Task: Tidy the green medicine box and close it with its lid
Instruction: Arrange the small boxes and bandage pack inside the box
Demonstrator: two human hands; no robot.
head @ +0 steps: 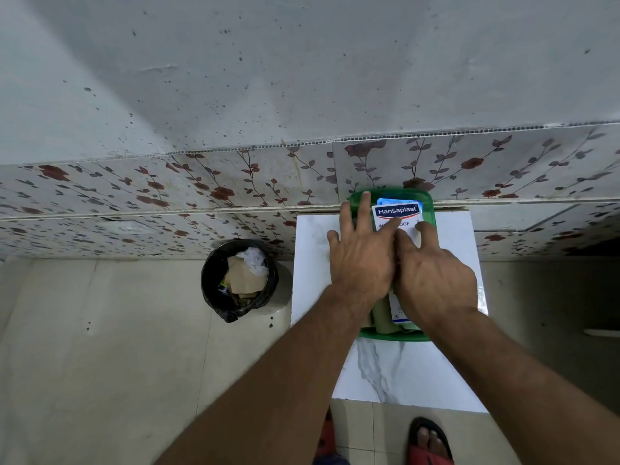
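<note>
On marble table point(385, 370), green medicine box point(427, 199) (lengthwise toward wall), both hands inside

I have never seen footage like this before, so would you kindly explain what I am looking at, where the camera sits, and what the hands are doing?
There is no machine here: a person works with two bare hands, and the single picture comes from a camera worn on the head, looking forward and down. That is why both forearms reach in from the bottom edge.

On a small white marble-patterned table stands an open green medicine box, pushed against a flowered wall. The left hand and the right hand both rest flat on what is inside it, pressing rather than gripping. Under the fingers lies a white Hansaplast plaster pack, and beige rolls show at the near end. No lid is visible.

On the floor to the left stands a black bin holding paper and plastic scraps.
</note>
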